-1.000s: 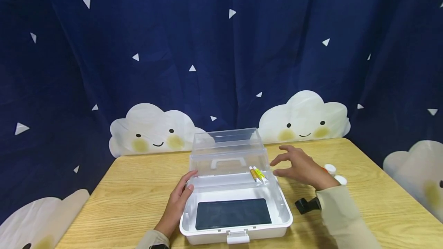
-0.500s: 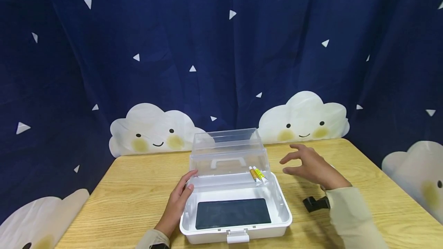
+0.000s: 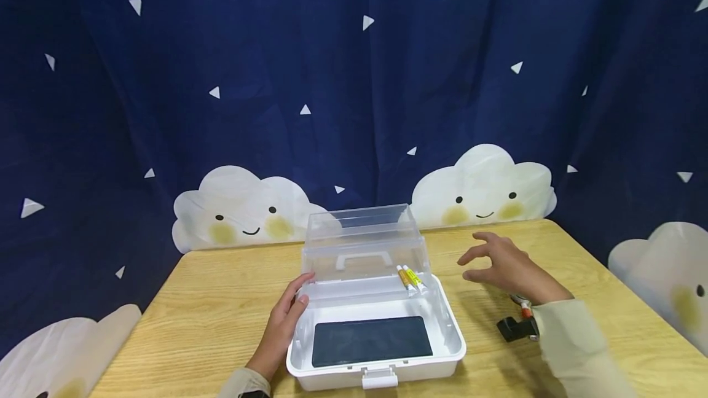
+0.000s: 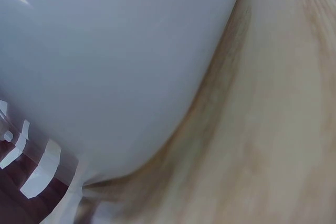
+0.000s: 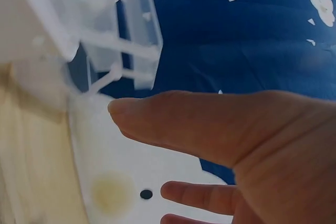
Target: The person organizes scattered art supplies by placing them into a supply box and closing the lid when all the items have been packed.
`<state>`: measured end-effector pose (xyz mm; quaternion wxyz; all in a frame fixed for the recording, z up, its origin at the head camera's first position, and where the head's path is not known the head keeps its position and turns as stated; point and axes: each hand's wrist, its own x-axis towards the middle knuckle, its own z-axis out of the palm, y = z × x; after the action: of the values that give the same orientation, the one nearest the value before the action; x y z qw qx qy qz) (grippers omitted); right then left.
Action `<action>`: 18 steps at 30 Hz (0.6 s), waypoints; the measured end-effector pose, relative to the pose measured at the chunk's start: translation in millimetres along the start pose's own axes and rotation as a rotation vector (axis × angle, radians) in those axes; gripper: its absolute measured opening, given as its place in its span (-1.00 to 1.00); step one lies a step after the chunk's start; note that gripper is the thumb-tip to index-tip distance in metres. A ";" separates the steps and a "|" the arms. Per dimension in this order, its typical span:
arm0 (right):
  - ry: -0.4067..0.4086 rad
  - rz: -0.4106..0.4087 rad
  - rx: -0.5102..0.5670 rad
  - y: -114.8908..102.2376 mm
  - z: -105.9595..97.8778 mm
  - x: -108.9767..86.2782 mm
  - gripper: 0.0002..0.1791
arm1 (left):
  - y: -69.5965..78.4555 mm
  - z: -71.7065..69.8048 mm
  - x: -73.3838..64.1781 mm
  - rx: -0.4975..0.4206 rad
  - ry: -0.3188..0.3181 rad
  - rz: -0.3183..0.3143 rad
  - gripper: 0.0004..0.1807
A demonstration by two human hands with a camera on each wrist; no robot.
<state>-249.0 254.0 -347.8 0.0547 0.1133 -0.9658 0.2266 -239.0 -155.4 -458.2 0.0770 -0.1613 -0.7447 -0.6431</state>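
Note:
In the head view, a white plastic storage box [image 3: 376,375] stands on the table with its clear lid [image 3: 362,226] swung back. My left hand [image 3: 283,318] holds the box's left side, thumb at the rim; its fingers are partly in shadow against the wall in the left wrist view. Inside the box lies a flat dark rectangular pad [image 3: 372,341]. Two small tubes lie side by side at the back right, a yellow tube [image 3: 412,276] and an orange-brown tube [image 3: 404,276]. Right of the box, my right hand [image 3: 506,268] hovers, thumb and fingers apart, holding nothing.
Beneath my right wrist, a small red-and-white item [image 3: 525,310] shows, partly hidden by the arm. A black wrist device [image 3: 514,328] sits by the right sleeve. The wooden table [image 3: 221,300] ends at a navy curtain [image 3: 265,128] printed with clouds.
My right hand has moved right, away from the box. White-topped items beside its wrist are now covered, and a red-and-white one shows below it. The left hand and box stay put.

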 end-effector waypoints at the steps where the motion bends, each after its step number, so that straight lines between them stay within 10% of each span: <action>1: -0.001 -0.001 -0.007 2.7 -0.3 -1.2 -0.79 | 0.0 -0.2 0.0 0.002 0.002 -0.001 -0.58; 18: -0.036 0.013 -0.076 45.3 -5.8 -20.8 -0.84 | -2.2 -0.5 0.7 0.006 -0.003 -0.010 -0.58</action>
<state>-239.6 300.1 -365.1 0.0401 0.1091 -0.9753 0.1881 -240.4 -156.1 -460.0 0.0733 -0.1582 -0.7475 -0.6410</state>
